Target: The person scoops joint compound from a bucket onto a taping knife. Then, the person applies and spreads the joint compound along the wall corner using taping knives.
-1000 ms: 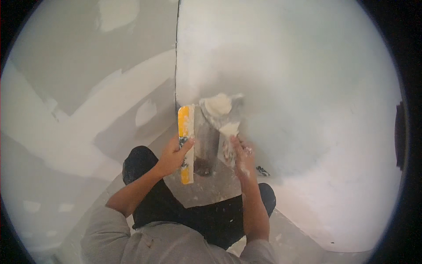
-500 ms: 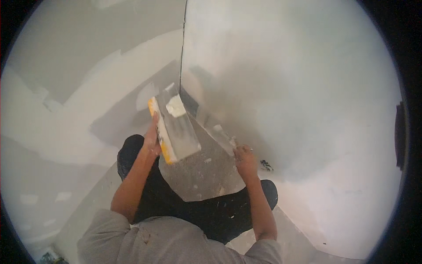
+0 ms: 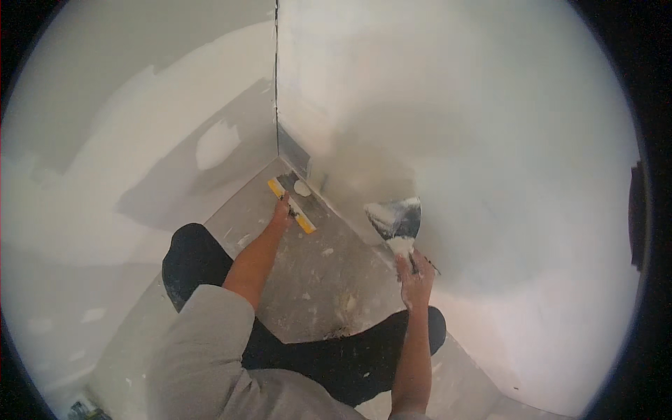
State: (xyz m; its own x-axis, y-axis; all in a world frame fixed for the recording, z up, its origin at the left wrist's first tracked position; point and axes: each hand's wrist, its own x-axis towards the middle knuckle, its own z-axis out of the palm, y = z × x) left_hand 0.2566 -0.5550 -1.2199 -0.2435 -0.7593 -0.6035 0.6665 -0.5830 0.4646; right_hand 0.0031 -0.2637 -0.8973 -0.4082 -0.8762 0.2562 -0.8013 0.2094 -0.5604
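My left hand grips a wide taping blade with a yellow-and-white bar, reaching low into the corner; a white lump of compound sits on its metal. Whether it touches the floor I cannot tell. My right hand is closed round the handle of a fan-shaped putty knife, smeared white and held before the lower right wall, right of the wide blade. White residue covers the knife's neck and some of my fingers.
A patched grey-white wall on the left meets a paler wall at a dark seam. My dark-trousered knees frame the speckled grey floor. A small dark object lies at the lower left edge.
My left hand has carried the wide blade forward and down into the corner, away from me. My right hand and knife have moved right and down, with the knife's face now showing.
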